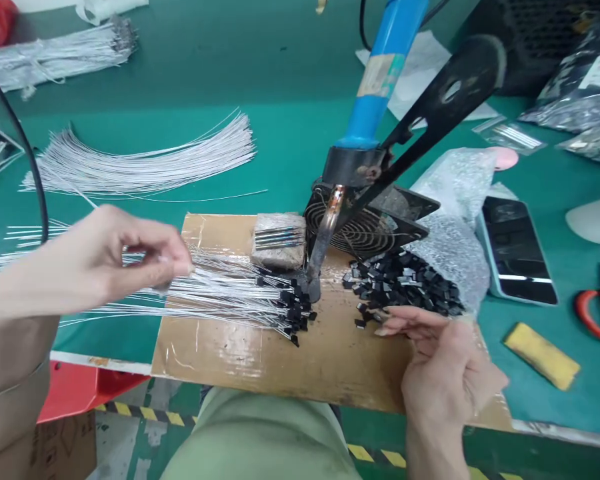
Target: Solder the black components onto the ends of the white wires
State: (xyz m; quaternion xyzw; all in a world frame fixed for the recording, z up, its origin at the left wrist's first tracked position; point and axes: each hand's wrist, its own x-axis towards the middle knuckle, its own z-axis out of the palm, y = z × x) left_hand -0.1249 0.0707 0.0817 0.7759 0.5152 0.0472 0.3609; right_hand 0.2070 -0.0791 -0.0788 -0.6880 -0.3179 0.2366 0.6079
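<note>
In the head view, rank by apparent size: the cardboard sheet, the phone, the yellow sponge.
1. cardboard sheet, by far the largest.
2. phone.
3. yellow sponge, smallest.
Phone and sponge lie at similar depth, so that order looks safe.

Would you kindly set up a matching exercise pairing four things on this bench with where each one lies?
Things:
1. pile of black parts
2. phone
3. yellow block
4. red-handled cutters

Places:
A. at the far right edge of the green mat
B. on the cardboard sheet, beside the right hand
C. face up, right of the bubble wrap
D. near the front edge, right of the cardboard

Pairs: 1-B, 2-C, 3-D, 4-A
</note>
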